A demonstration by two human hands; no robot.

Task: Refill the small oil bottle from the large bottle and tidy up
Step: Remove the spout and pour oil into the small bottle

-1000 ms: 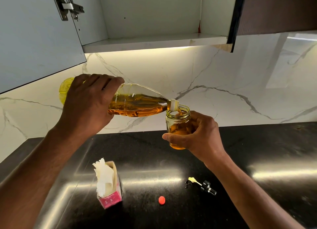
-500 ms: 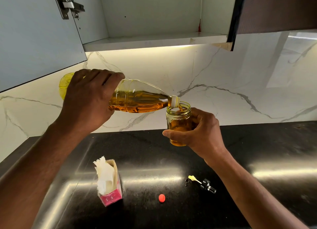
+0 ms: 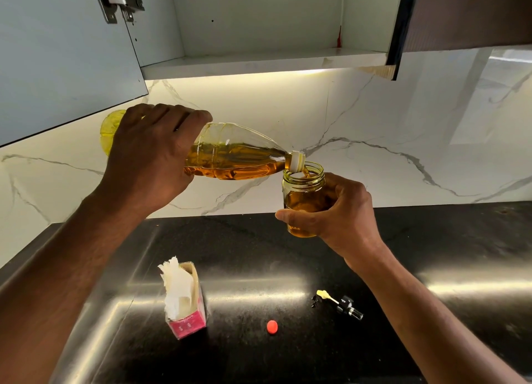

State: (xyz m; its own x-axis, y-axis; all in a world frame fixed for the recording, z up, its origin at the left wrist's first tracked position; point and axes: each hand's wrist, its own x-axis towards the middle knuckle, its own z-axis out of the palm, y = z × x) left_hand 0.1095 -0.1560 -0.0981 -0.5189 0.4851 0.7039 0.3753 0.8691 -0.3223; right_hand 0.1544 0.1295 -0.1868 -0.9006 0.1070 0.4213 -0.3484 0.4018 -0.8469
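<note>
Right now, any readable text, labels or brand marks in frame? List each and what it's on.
Nothing legible.
Pink tissue box: small pale marks on its front face, too blurred to read.
Large oil bottle, held by the left hand: no label visible.
Small oil bottle, held by the right hand: no label visible.
Red cap and black pourer on the counter: no print visible.

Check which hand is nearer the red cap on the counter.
Right. The right hand, holding the small jar, is above and right of the red cap; the left hand grips the large bottle higher, far left.
</note>
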